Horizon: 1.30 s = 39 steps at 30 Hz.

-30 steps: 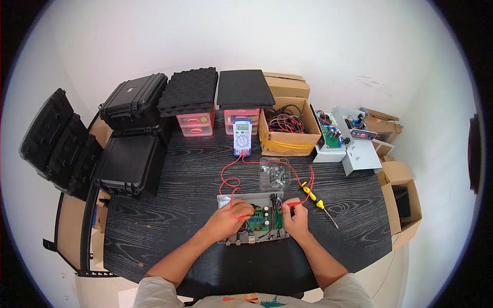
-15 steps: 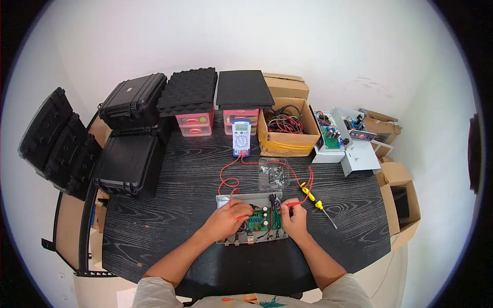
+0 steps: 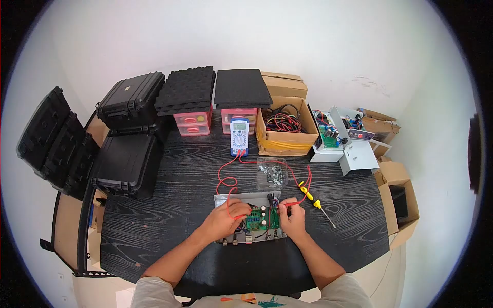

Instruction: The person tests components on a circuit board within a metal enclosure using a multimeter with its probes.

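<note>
An open metal case [image 3: 250, 195] lies in front of me with a green circuit board [image 3: 254, 220] inside. My left hand [image 3: 226, 219] is closed on a red test probe [image 3: 239, 217] over the left part of the board. At the right end of the case, my right hand [image 3: 291, 219] pinches another red test probe [image 3: 292, 204], its tip close to the wiring there. Red leads run from both probes to a blue and white multimeter [image 3: 239, 137] standing behind the case. Fingers and wires hide the probe tips.
A clear tray of screws [image 3: 272, 174] sits behind the case, and a yellow screwdriver [image 3: 311, 197] lies to the right. Farther back stand a cardboard box of cables [image 3: 287, 141], pink drawers [image 3: 194, 126] and opened electronic units [image 3: 331, 136]. Black hard cases [image 3: 126, 164] are at left.
The whole view has shifted very slightly to the left. Both hands keep their grip on the probes over the case, with hardly any movement.
</note>
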{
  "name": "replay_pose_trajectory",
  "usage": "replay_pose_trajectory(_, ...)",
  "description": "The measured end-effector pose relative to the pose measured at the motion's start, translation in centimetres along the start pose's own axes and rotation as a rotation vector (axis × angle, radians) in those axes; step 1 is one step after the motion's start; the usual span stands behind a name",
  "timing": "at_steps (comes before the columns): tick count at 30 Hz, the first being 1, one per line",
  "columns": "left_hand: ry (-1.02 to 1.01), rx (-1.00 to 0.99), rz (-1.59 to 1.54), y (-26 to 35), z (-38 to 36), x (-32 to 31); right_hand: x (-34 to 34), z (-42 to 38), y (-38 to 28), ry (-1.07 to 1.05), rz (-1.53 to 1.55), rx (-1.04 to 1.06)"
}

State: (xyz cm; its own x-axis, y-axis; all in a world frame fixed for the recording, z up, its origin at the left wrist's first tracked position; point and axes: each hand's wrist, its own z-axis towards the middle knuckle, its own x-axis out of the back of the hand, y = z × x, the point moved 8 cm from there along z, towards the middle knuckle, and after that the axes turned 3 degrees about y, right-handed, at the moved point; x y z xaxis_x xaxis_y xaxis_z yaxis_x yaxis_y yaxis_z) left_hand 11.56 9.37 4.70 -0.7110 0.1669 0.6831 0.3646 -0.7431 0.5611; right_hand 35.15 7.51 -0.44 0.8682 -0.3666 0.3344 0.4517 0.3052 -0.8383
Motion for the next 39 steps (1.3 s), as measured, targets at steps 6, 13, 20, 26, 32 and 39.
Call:
replay_pose_trajectory(6,0.011,-0.035,-0.021,-0.1,-0.1,-0.1,-0.1,0.1,-0.2,-0.007,0.012,-0.007)
replay_pose_trajectory(13,0.026,-0.036,-0.022,-0.1,-0.1,-0.1,-0.1,0.0,0.2,-0.010,-0.008,-0.015)
replay_pose_trajectory(20,-0.002,-0.027,0.018,0.4,0.3,0.2,-0.1,0.0,0.1,0.000,-0.002,-0.007)
replay_pose_trajectory(26,0.117,-0.044,-0.040,-0.6,-0.6,0.4,0.6,-0.3,-0.2,0.032,0.042,-0.023)
replay_pose_trajectory(32,0.214,-0.080,-0.229,-1.6,-1.2,0.9,0.8,-0.1,-0.2,0.088,0.128,0.018)
replay_pose_trajectory(39,0.186,-0.042,-0.249,-1.7,-1.4,0.7,0.7,-0.2,-0.6,0.111,0.142,0.077)
